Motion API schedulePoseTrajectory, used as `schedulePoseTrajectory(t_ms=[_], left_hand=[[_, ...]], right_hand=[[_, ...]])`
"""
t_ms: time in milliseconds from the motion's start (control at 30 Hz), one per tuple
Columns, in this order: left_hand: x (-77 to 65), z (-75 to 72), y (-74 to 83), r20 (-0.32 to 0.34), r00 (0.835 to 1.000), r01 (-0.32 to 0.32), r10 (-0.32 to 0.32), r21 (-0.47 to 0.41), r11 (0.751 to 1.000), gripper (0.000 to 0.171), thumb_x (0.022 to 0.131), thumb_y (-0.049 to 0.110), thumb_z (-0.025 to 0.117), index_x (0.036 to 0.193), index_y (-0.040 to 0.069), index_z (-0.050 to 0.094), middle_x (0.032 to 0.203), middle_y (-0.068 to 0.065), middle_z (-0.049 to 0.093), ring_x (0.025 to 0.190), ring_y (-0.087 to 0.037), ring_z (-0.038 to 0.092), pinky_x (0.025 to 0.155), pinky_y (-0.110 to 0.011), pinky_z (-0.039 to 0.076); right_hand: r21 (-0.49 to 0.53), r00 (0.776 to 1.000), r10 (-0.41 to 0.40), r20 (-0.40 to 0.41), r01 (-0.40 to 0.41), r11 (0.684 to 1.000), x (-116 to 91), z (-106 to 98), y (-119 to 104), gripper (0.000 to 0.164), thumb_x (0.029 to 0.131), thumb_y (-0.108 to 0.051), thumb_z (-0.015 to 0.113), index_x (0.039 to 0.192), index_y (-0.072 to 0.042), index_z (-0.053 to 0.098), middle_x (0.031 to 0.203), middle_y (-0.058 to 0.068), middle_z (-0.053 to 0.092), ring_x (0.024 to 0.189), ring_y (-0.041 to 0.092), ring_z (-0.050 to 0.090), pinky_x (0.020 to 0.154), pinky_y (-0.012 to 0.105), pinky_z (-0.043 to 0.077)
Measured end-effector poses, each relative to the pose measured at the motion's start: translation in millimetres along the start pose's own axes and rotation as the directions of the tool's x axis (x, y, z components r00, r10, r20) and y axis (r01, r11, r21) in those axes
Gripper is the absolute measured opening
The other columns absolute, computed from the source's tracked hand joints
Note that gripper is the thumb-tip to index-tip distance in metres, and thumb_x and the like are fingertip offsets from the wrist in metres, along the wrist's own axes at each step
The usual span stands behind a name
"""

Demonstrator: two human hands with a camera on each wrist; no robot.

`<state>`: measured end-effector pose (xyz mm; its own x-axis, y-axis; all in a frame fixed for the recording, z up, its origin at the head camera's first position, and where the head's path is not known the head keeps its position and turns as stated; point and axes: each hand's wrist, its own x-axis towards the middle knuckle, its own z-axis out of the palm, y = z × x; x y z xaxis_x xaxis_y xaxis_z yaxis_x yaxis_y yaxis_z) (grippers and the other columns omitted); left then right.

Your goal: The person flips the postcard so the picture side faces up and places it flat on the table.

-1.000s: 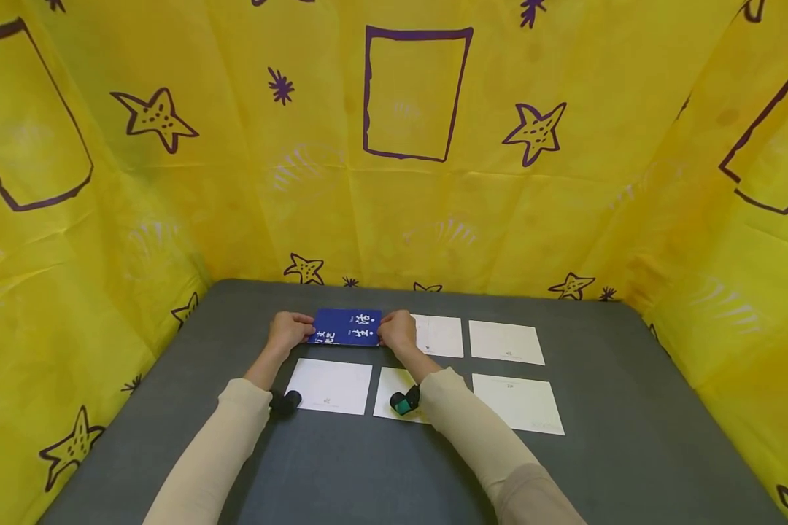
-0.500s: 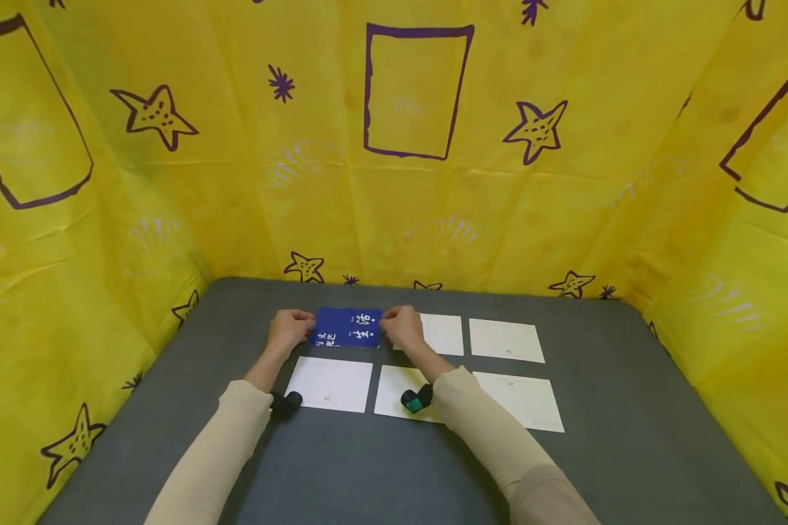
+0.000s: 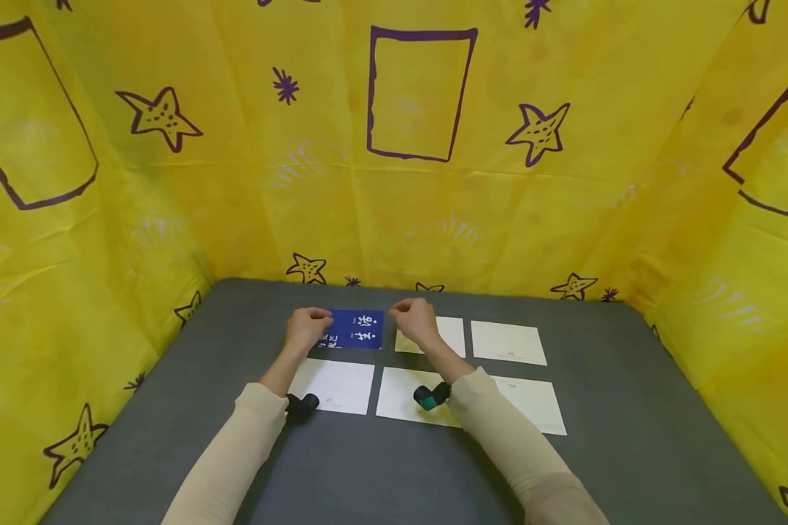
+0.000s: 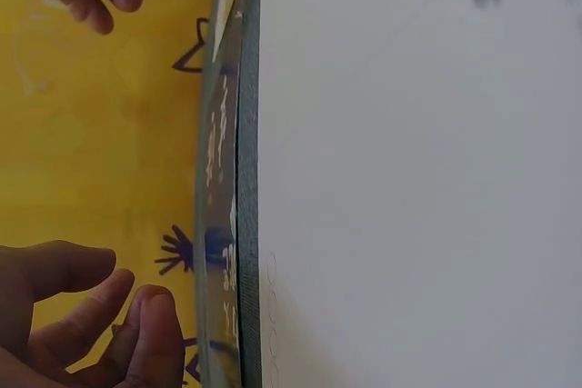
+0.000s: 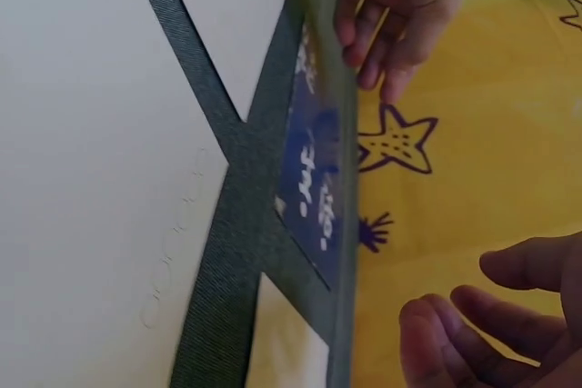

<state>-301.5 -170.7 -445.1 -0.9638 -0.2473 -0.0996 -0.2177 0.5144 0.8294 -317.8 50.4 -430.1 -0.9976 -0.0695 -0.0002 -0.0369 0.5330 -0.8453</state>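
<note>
A blue card (image 3: 356, 329) with white lettering lies flat on the grey table, at the back left of the head view. My left hand (image 3: 307, 326) hovers over the card's left end. In the left wrist view that hand (image 4: 91, 320) has thumb and fingers apart, nothing between them. Just past the card's right end is my right hand (image 3: 415, 319), raised and partly covering a white card (image 3: 450, 335). The right wrist view shows this hand (image 5: 505, 315) with loosely bent fingers that hold nothing.
More white cards lie about: one at the back right (image 3: 508, 342), and a front row with a left card (image 3: 338, 383), a middle card (image 3: 397, 394) and a right card (image 3: 535, 405). A yellow patterned cloth (image 3: 420, 204) rises behind the table (image 3: 341, 467).
Both hands have let go of the blue card, which stays flat. The left hand moved right over its end; the right hand moved up and to the right, away from it.
</note>
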Motion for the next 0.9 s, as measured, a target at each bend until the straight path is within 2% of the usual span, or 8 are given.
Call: schedulePoseTrajectory(t_ms=[133,367,633,900], left_hand=[[-3.6,5.9,5.7,0.012,1.000,-0.007,0.007,-0.012,1.000,0.022,0.086,0.019,0.058,0.103,0.007,0.066,0.097,-0.013,0.065,0.075,-0.019,0.058,0.058,-0.022,0.047],[-9.2,16.8,20.5,0.040,0.998,-0.034,0.038,-0.091,0.995,0.023,0.084,0.016,0.060,0.102,0.003,0.066,0.096,-0.015,0.066,0.076,-0.025,0.063,0.060,-0.025,0.052],[-11.2,29.1,26.8,0.091,0.996,-0.012,0.021,-0.105,0.994,0.025,0.083,0.017,0.061,0.104,0.004,0.066,0.097,-0.013,0.065,0.081,-0.027,0.064,0.063,-0.028,0.054],[-12.9,39.0,35.2,0.140,0.989,-0.027,0.052,-0.175,0.984,0.025,0.082,0.013,0.061,0.103,0.000,0.065,0.097,-0.014,0.065,0.078,-0.024,0.062,0.064,-0.028,0.055]], right_hand=[[-0.018,1.000,-0.014,0.009,0.014,1.000,-1.7,-9.3,-2.9,0.019,0.084,-0.023,0.061,0.093,-0.008,0.069,0.090,0.012,0.069,0.068,0.016,0.061,0.054,0.023,0.047],[-0.069,0.999,-0.053,-0.013,0.052,0.996,-2.4,-26.6,0.8,0.022,0.083,-0.026,0.061,0.093,-0.009,0.070,0.092,0.008,0.070,0.068,0.015,0.065,0.058,0.023,0.051],[-0.062,1.000,-0.022,-0.014,0.021,0.998,-4.3,-42.3,13.3,0.023,0.083,-0.026,0.061,0.093,-0.008,0.069,0.092,0.010,0.069,0.071,0.019,0.065,0.058,0.024,0.052],[-0.070,1.000,0.008,-0.024,-0.010,0.998,-2.1,-59.2,26.3,0.025,0.083,-0.026,0.061,0.095,-0.006,0.068,0.090,0.013,0.068,0.067,0.017,0.063,0.054,0.023,0.050]])
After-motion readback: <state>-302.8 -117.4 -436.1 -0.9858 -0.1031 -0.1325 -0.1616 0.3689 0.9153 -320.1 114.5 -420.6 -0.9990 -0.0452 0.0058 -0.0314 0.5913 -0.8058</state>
